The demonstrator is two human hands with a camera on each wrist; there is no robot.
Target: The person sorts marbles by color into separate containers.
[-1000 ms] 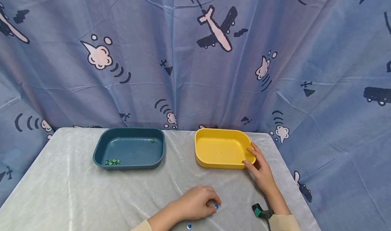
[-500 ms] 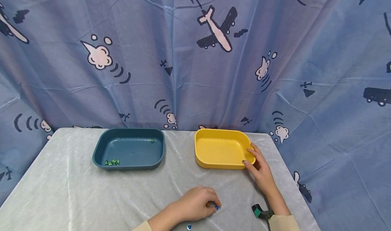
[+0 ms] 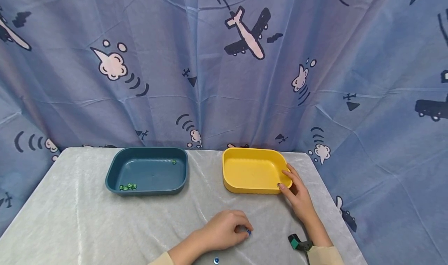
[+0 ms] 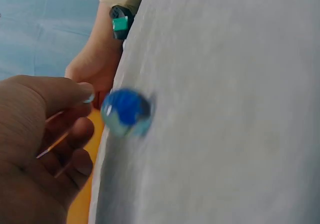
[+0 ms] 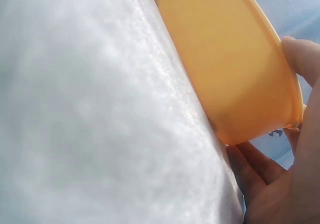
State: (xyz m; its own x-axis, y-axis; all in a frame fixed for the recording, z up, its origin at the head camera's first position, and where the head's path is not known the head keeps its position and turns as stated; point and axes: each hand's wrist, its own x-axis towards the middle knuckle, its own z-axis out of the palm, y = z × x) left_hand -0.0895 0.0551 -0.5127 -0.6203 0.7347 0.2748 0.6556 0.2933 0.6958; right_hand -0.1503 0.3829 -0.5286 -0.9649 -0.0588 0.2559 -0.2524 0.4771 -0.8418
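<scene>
My left hand point(image 3: 225, 228) pinches a small blue marble point(image 3: 249, 232) between thumb and fingertips, just above the grey cloth in front of the yellow tray point(image 3: 259, 190). Another blue marble point(image 3: 216, 260) lies on the cloth nearer the front edge; it looms large in the left wrist view as a blue-and-pale marble point(image 4: 126, 113). My right hand point(image 3: 300, 195) holds the yellow tray's near right corner, thumb point(image 5: 302, 56) at the rim and other fingers round the side. A tiny dark spot shows by the thumb tip, too small to identify.
A teal tray point(image 3: 150, 192) stands at the back left, with several green marbles point(image 3: 128, 186) in its near left corner and one green marble point(image 3: 174, 162) near its far right. A patterned blue curtain point(image 3: 210, 82) hangs behind the table. My right wrist wears a black strap point(image 3: 300, 243).
My left hand has risen slightly with the blue marble between its fingertips. My right hand stays on the yellow tray. The head view has shifted a little.
</scene>
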